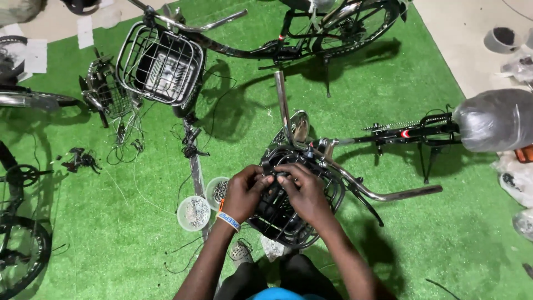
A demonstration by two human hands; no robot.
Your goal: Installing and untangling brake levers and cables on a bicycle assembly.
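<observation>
A bicycle stands right in front of me on green artificial turf, with a black wire front basket [327, 191] and chrome handlebars [383, 194]. My left hand [244, 191] and my right hand [302, 189] meet over the basket's top, fingers curled around a small dark part I cannot make out. A blue and orange band sits on my left wrist. The seat [494, 119] at the right is wrapped in clear plastic.
Two small round tubs of screws [194, 213] [217, 190] rest on the turf left of the basket. A second bicycle with a wire basket [161, 64] lies farther away. Loose cables, a spare rack [105, 89] and wheels [16, 250] sit at left.
</observation>
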